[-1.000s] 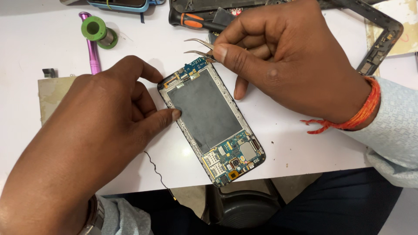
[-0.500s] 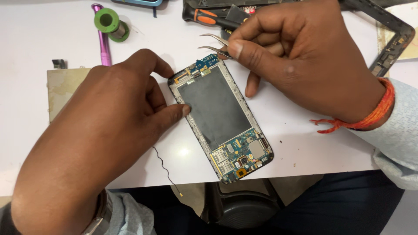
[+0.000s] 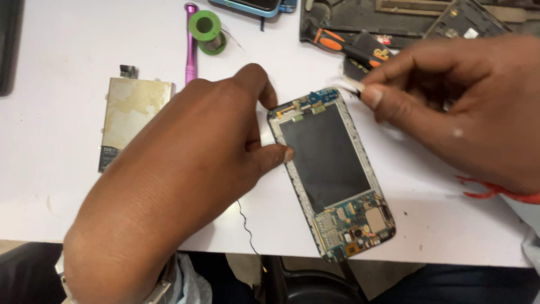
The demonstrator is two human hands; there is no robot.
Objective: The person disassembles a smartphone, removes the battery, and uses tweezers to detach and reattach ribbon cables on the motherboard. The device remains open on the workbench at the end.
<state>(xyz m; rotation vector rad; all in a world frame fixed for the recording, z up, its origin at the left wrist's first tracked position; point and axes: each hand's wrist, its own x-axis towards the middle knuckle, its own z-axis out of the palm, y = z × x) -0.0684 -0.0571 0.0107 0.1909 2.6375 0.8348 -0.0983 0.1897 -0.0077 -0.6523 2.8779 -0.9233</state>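
Left hand (image 3: 185,186) pins phone (image 3: 332,180) by its edge; right hand (image 3: 450,107) pinches tweezers (image 3: 351,84) at top corner. Keep phone steady, tips light.

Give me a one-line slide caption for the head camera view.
Left hand steadies an opened phone on a white table while the right hand brings tweezers to its top edge.
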